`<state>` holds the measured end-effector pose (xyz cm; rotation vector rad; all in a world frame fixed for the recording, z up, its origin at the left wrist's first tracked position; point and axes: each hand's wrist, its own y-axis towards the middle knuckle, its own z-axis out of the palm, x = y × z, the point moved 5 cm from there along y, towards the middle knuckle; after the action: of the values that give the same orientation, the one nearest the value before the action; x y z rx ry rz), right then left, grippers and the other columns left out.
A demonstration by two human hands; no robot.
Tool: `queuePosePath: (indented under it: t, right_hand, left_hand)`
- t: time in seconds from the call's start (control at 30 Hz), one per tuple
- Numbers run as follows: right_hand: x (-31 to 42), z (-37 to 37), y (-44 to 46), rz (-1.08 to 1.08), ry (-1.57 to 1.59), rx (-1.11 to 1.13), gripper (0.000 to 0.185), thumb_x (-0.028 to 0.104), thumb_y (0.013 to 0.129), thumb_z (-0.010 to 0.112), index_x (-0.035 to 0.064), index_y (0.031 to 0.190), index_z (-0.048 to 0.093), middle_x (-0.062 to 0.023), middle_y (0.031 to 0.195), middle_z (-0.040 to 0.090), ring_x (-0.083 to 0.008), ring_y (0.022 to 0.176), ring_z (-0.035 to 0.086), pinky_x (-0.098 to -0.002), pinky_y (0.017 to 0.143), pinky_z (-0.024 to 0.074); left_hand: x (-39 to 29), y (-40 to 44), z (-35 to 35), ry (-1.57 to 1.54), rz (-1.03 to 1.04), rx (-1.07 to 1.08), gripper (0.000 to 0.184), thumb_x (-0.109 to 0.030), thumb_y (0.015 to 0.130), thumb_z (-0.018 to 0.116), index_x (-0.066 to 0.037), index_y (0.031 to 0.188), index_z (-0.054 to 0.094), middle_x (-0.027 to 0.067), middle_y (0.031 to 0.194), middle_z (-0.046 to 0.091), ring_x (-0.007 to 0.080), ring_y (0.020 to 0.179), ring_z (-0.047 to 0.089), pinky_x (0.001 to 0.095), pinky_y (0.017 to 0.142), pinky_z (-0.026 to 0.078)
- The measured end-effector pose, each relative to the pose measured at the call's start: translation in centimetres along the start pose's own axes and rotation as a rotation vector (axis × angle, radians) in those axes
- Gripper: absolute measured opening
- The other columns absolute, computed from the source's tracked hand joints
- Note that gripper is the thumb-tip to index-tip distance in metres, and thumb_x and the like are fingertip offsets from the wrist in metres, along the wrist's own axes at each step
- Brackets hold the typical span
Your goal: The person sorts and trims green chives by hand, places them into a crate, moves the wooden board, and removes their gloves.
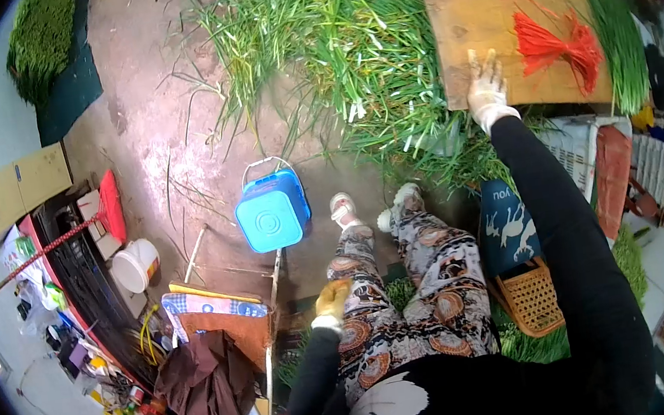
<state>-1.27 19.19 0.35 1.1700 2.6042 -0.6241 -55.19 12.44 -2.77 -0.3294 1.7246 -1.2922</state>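
Note:
My right hand (488,90), in a white glove stained at the fingertips, lies on the near left corner of a wooden board (460,5). Its fingers are spread and hold nothing. To its right on the board is a bundle of red ties (553,46), gathered at one end. Long green leafy stalks (617,31) lie along the board's right side. My left hand (332,299), in a yellowed glove, is beside my left thigh with its fingers curled in; I see nothing in it.
A large heap of loose green stalks (366,46) covers the floor ahead. A blue lidded bucket (271,219) stands in front of my feet, left of centre. At left are a white bucket (136,265) and a chair draped with brown cloth (208,380). A woven basket (532,299) is at right.

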Motion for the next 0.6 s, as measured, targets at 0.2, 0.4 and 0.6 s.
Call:
queuePosePath:
  t: [0.2,0.4,0.6]
  right_hand:
    - [-0.1,0.8,0.4,0.048,0.024,0.106,0.064,0.008,0.082,0.031,0.0236,0.133,-0.003,-0.0191,0.137,-0.009,-0.0381,0.125,0.010,-0.0513,0.097,0.0156]
    - [-0.3,1.7,0.3,0.015,0.083,0.012,0.070,0.005,0.078,0.037,0.0245,0.133,-0.002,-0.0194,0.136,-0.008,-0.0397,0.124,0.012,-0.0522,0.096,0.0174]
    - [-0.1,1.4,0.1,0.021,0.055,-0.037,0.074,0.005,0.076,0.042,0.0234,0.133,-0.002,-0.0189,0.137,-0.006,-0.0395,0.123,0.014,-0.0516,0.095,0.0198]
  left_hand:
    - [3.3,7.6,7.8,-0.146,-0.329,0.062,0.037,-0.015,0.076,0.057,-0.001,0.108,0.047,0.0072,0.098,0.055,0.0147,0.085,0.051,0.0253,0.076,0.040]
    - [8.2,16.6,11.9,-0.304,-0.342,-0.152,0.100,-0.029,0.060,0.073,-0.002,0.126,0.003,0.0141,0.110,0.046,0.0224,0.098,0.045,0.0269,0.084,0.037]
    - [10.1,23.3,16.7,0.497,-0.020,0.122,0.038,-0.025,0.076,0.053,-0.009,0.106,0.035,0.0146,0.090,0.054,0.0243,0.079,0.054,0.0320,0.064,0.043]
